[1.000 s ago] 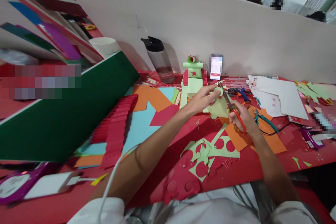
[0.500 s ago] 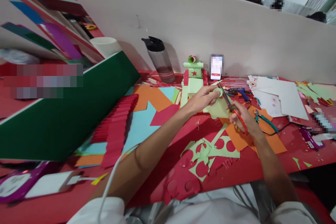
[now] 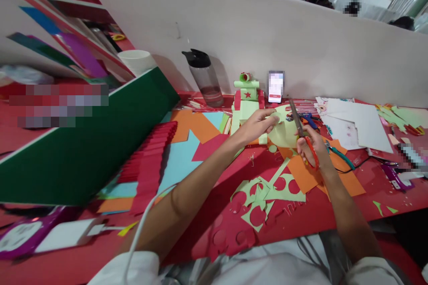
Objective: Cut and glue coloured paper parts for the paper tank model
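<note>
My left hand (image 3: 260,124) pinches light green paper (image 3: 285,135) between thumb and fingers. A small part of it shows at the fingertips. To the right, my right hand (image 3: 311,146) is wrapped round red-handled scissors (image 3: 297,119), whose blades point up and away beside the paper, apart from it. The blades look closed or nearly so. A small light green paper disc (image 3: 273,148) lies just below the held paper. Behind my left hand stands a light green paper model (image 3: 249,106) with a red star on it.
Light green offcuts (image 3: 261,191) with round holes lie in front, near red scraps (image 3: 230,236). Orange sheets (image 3: 306,173), pliers (image 3: 341,156) and a blue glue gun (image 3: 309,120) are right. A bottle (image 3: 205,80) and phone (image 3: 275,87) stand behind. A green board (image 3: 90,138) rises left.
The scissors have moved right, off the paper, and their blades have come together. The green paper has shifted upward in my left hand, and the small disc below it now shows.
</note>
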`<state>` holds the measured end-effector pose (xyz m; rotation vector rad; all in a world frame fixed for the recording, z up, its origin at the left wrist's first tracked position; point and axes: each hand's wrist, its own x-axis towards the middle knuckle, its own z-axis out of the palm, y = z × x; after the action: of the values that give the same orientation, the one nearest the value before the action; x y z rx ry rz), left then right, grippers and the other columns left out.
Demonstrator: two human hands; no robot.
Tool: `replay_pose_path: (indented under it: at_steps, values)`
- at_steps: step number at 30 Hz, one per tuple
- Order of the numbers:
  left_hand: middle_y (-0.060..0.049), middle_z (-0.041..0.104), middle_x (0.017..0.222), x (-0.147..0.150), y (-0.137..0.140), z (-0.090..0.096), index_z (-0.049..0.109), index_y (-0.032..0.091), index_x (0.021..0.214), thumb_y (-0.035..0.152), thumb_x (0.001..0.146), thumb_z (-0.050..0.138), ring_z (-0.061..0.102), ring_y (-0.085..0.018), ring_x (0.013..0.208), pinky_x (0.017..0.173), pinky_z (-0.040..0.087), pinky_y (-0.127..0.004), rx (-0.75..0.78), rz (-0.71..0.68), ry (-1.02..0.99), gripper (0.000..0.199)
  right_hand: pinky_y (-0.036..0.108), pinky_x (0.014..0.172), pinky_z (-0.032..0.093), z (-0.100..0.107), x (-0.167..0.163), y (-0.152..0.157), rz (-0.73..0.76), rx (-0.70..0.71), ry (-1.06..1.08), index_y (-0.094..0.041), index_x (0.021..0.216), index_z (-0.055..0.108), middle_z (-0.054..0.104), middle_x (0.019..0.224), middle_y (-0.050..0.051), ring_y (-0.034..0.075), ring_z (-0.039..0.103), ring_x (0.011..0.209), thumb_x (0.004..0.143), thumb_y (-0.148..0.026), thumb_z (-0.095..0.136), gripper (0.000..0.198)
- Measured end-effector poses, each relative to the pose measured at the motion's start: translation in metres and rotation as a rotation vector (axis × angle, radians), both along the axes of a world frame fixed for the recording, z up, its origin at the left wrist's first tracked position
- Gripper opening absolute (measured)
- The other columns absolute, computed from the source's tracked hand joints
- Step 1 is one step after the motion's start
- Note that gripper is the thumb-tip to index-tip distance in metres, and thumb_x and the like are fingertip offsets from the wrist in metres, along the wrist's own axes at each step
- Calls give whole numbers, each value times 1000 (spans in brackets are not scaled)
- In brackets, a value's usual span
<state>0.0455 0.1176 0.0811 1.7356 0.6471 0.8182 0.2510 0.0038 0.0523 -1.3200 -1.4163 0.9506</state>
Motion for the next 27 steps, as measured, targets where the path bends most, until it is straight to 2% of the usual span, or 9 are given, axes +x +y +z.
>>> replay_pose_path:
  at_steps: [4, 8, 12, 14, 16, 18, 20, 23, 27]
  values:
    - [0, 55, 73, -6, 13, -4, 58, 19, 77, 44, 94, 59, 48, -13, 64, 60, 38, -27, 122, 101, -15, 30, 24, 45, 46, 1, 5, 2, -140, 117, 41, -26, 108, 54, 60, 69, -4, 12, 51, 49, 89, -69, 72, 51]
    - [-10, 68, 109, -17, 29, -10, 67, 17, 83, 58, 92, 64, 61, -20, 89, 69, 48, -28, 213, 146, 72, 42, 23, 47, 48, 4, 15, 5, -265, 166, 53, -27, 107, 51, 63, 74, -3, 12, 54, 53, 86, -65, 77, 50]
    - [-15, 67, 134, -21, 30, -10, 74, 19, 88, 67, 89, 68, 65, -25, 107, 80, 53, -31, 124, 59, 134, 48, 22, 43, 46, 9, 27, 5, -148, 103, 93, -26, 105, 52, 66, 71, -3, 11, 52, 49, 87, -63, 76, 48]
    - [-14, 71, 123, -16, 23, -12, 75, 20, 84, 67, 87, 70, 66, -24, 104, 81, 53, -32, 98, -48, 129, 48, 22, 42, 45, 12, 32, 3, -75, 100, 137, -26, 104, 52, 66, 70, -4, 11, 50, 47, 89, -62, 73, 44]
    - [-10, 70, 97, -7, 15, -16, 74, 19, 80, 66, 88, 70, 64, -21, 87, 72, 51, -30, 90, -179, 106, 48, 22, 41, 43, 12, 36, 1, -32, 84, 151, -26, 104, 52, 66, 69, -5, 10, 49, 44, 92, -60, 71, 42]
    - [-2, 57, 72, 4, 6, -23, 68, 19, 73, 66, 89, 70, 51, -14, 64, 59, 41, -26, 62, -254, 98, 50, 22, 41, 42, 12, 41, -1, 26, 32, 135, -25, 106, 52, 66, 68, -4, 10, 49, 43, 92, -60, 71, 42]
    - [4, 44, 63, 13, 0, -29, 63, 18, 71, 65, 89, 70, 38, -11, 56, 53, 31, -24, 31, -295, 93, 51, 22, 41, 42, 9, 44, -1, 84, -10, 123, -25, 108, 53, 68, 69, -4, 10, 50, 43, 92, -61, 72, 44]
    - [6, 38, 61, 17, -5, -31, 64, 17, 72, 65, 89, 70, 32, -9, 53, 50, 27, -23, 28, -257, 72, 51, 24, 41, 42, 3, 49, 1, 94, 47, 169, -25, 111, 52, 67, 71, -3, 11, 49, 44, 89, -68, 72, 52]
    - [0, 56, 67, 7, 0, -19, 68, 16, 77, 63, 87, 72, 48, -12, 58, 55, 39, -25, 44, -100, -42, 48, 25, 40, 39, 1, 55, 3, -40, 240, 299, -28, 111, 50, 62, 70, -3, 12, 47, 45, 86, -74, 71, 57]
